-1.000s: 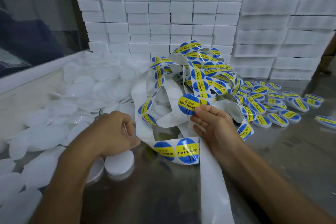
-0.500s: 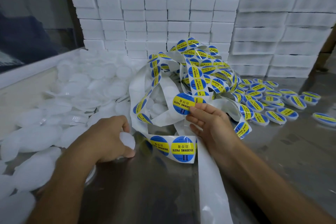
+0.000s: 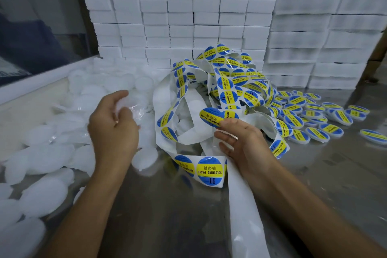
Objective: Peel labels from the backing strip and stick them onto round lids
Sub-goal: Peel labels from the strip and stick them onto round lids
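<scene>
Head camera view looks down on a steel table (image 3: 167,226) where the left hand (image 3: 114,130) is raised over a heap of plain white lids (image 3: 52,153), its fingers curled round one white round lid (image 3: 125,107) that is blurred in the frame. To its right the right hand (image 3: 245,144) sits at the tangled backing strip (image 3: 243,216); thumb and forefinger pinch the edge of a round blue-and-yellow label (image 3: 211,116) printed "SOLDERING PASTE", which stands partly free of the strip, while the other fingers spread loosely against the white paper below. More labels (image 3: 209,170) remain on the strip, two of them lying flat just beside the right wrist, and many more run through the looped pile (image 3: 232,81) behind the hands. A bare length of the strip trails toward the near edge of the table. On the right side of the table lie labelled lids (image 3: 314,121) in loose overlapping rows, well apart from the plain ones. Stacked white boxes (image 3: 188,16) form a wall along the back.
</scene>
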Demonstrator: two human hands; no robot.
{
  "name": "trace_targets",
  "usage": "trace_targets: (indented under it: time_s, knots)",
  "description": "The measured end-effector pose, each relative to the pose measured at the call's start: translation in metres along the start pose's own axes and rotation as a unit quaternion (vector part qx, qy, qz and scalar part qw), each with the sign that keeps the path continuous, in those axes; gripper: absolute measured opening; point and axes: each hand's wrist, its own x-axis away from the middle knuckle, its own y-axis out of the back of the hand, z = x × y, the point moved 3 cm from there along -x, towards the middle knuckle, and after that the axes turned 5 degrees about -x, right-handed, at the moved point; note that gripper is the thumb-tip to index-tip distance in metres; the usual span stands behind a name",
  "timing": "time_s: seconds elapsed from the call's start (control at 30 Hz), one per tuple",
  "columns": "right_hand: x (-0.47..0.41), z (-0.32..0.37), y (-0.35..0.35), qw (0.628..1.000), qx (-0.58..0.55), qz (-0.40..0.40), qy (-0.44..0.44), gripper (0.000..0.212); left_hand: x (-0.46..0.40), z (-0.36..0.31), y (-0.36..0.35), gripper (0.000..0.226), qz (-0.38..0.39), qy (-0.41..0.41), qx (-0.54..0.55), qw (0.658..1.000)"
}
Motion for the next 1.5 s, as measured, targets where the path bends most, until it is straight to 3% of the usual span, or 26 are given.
trace_targets:
  time_s: [0.07,0.17,0.27,0.37,0.8,1.5]
  knots:
    - [0.0,0.0,-0.001,1.0,0.0,0.004,0.001,0.011,0.007,-0.004,-0.014,0.039,0.087,0.078,0.143,0.983]
    - [0.001,0.001,-0.001,1.0,-0.008,0.014,0.008,0.011,0.023,-0.005,-0.031,0.028,0.182,0.159,0.211,0.947]
    - [0.002,0.003,-0.001,1.0,-0.014,0.019,0.015,0.016,0.034,0.0,-0.042,0.021,0.225,0.242,0.271,0.904]
    - [0.004,0.003,-0.001,0.999,-0.01,0.02,0.024,0.017,0.037,0.005,-0.045,0.035,0.236,0.295,0.311,0.872]
    - [0.01,0.001,-0.008,0.995,0.047,0.029,0.079,0.014,0.044,0.009,-0.05,0.042,0.295,0.29,0.274,0.868]
    - [0.006,-0.001,-0.005,0.993,0.071,0.028,0.092,0.014,0.044,0.005,-0.047,0.042,0.303,0.248,0.236,0.889]
